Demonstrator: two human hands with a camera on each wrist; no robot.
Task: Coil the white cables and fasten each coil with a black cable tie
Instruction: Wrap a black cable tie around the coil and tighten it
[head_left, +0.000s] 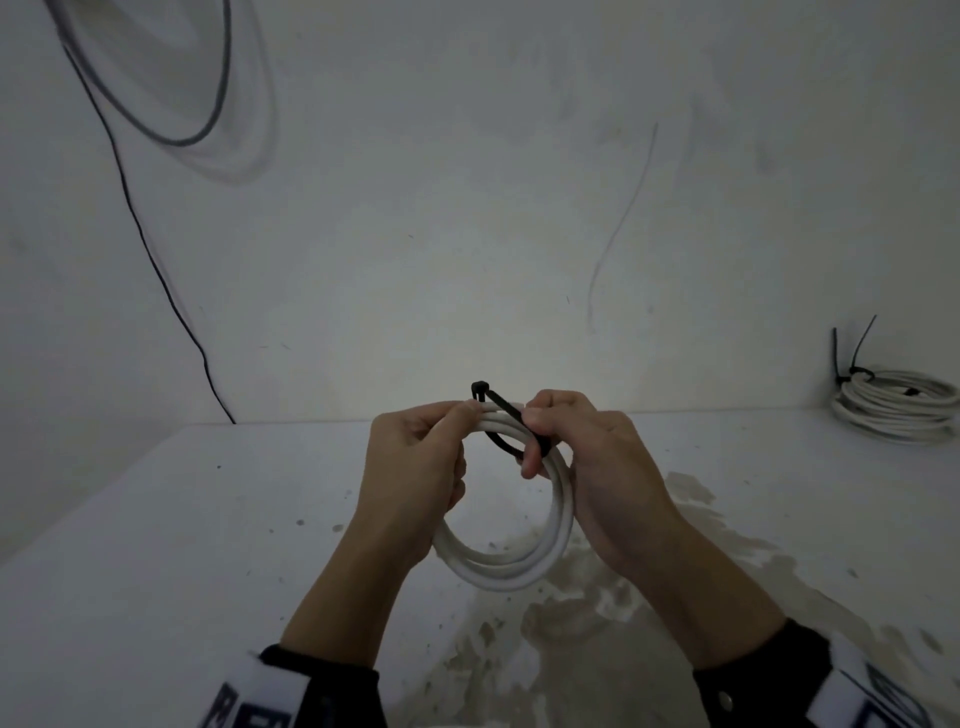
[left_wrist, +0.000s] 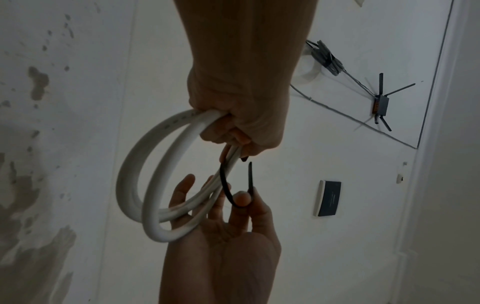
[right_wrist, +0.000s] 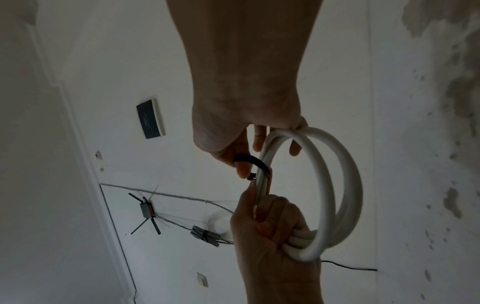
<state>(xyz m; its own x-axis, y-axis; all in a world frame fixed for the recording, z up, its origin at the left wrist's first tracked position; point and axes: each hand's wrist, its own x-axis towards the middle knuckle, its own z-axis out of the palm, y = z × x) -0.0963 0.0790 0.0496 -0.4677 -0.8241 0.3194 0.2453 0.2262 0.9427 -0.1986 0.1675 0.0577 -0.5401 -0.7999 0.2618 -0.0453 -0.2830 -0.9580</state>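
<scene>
I hold a white cable coil (head_left: 509, 566) upright above the white table (head_left: 156, 519), in front of my chest. My left hand (head_left: 415, 457) grips the coil's top left in a fist; in the left wrist view that left hand (left_wrist: 233, 123) clasps the strands from above. A black cable tie (head_left: 498, 410) bends in a loop around the coil's top strands, its head sticking up at the left. My right hand (head_left: 561, 441) pinches the tie's strap between thumb and forefinger. In the right wrist view the cable tie (right_wrist: 249, 160) curves under that thumb beside the coil (right_wrist: 350, 174).
A tied white coil (head_left: 893, 410) with black tie tails lies at the table's back right. A thin black wire (head_left: 150, 249) runs down the wall at left. Brownish stains (head_left: 597, 597) mark the table. A router (left_wrist: 380, 105) and a dark panel (left_wrist: 328, 198) show in the wrist views.
</scene>
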